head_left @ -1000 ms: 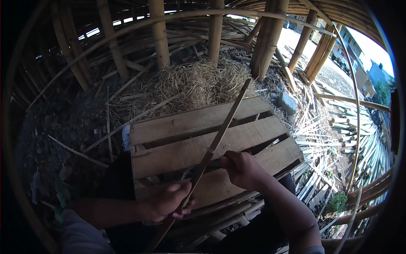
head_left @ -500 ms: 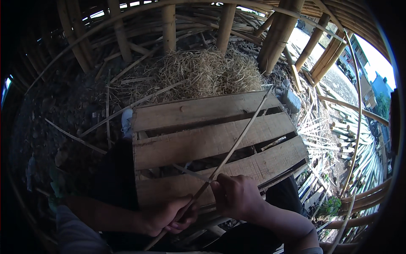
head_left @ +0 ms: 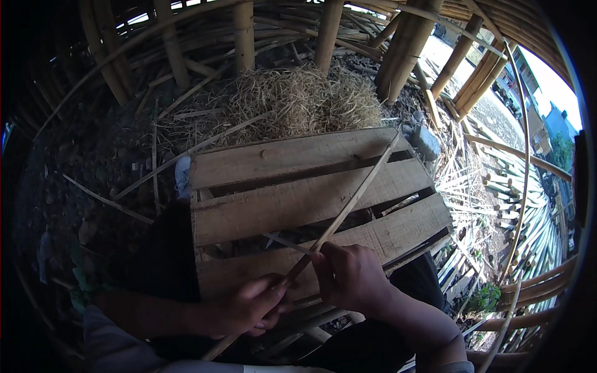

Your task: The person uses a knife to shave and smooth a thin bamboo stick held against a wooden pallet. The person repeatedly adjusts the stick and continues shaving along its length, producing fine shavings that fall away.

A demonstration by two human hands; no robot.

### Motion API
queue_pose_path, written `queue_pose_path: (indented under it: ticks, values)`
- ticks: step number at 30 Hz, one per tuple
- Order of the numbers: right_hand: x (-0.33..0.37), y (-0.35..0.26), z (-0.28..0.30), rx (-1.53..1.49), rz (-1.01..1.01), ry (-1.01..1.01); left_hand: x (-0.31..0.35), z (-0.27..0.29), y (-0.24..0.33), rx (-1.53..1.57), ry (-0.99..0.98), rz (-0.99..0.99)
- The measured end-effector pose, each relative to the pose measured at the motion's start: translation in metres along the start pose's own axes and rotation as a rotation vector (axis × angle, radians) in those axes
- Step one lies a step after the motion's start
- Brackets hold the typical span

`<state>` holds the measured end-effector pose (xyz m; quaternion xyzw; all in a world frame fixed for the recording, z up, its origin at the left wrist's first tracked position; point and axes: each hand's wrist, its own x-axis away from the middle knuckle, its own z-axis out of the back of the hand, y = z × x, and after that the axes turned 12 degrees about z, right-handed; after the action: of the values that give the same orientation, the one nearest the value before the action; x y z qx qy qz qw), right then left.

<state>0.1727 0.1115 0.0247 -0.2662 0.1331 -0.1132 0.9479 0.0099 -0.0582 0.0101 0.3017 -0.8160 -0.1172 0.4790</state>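
A long thin bamboo strip (head_left: 356, 198) slants over a slatted wooden crate (head_left: 267, 217), its far tip by the crate's upper right corner. My left hand (head_left: 256, 306) is wrapped round the strip's lower part, whose near end runs on below the hand toward my lap. Just above it, my right hand (head_left: 353, 273) is closed at the strip's edge. From that fist a narrow, pale knife blade (head_left: 287, 242) points to the left across the strip. The fist hides the knife's handle.
Dry shavings (head_left: 305, 102) are heaped beyond the crate, before several upright bamboo posts (head_left: 244, 40). A grey block (head_left: 426, 143) lies off its far right corner. Cut bamboo poles (head_left: 528, 230) are piled at the right. Loose strips (head_left: 106, 198) litter the dark ground at the left.
Both hands have risen slightly in the picture, still gripping the strip and the knife. The strip has turned a little, and the crate appears shifted slightly left and up.
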Motion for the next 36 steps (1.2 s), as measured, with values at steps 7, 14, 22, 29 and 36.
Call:
queue_pose_path:
  ticks: [7, 14, 22, 29, 36]
  values:
    - [0.008, -0.004, -0.004, 0.019, 0.053, -0.028, -0.005, -0.005, 0.002, -0.774, 0.508, -0.242]
    - [0.007, -0.004, -0.009, 0.122, 0.026, -0.113, -0.01, 0.002, -0.006, -0.931, 0.579, -0.386]
    - [0.002, 0.004, -0.012, 0.133, 0.015, -0.108, 0.0, -0.005, 0.004, -0.908, 0.608, -0.403]
    - [0.0, 0.015, -0.015, 0.192, 0.063, -0.069, -0.005, -0.001, 0.004, -0.921, 0.635, -0.419]
    - [-0.003, 0.023, -0.006, 0.202, 0.062, -0.058, -0.007, -0.001, 0.004, -0.944, 0.655, -0.422]
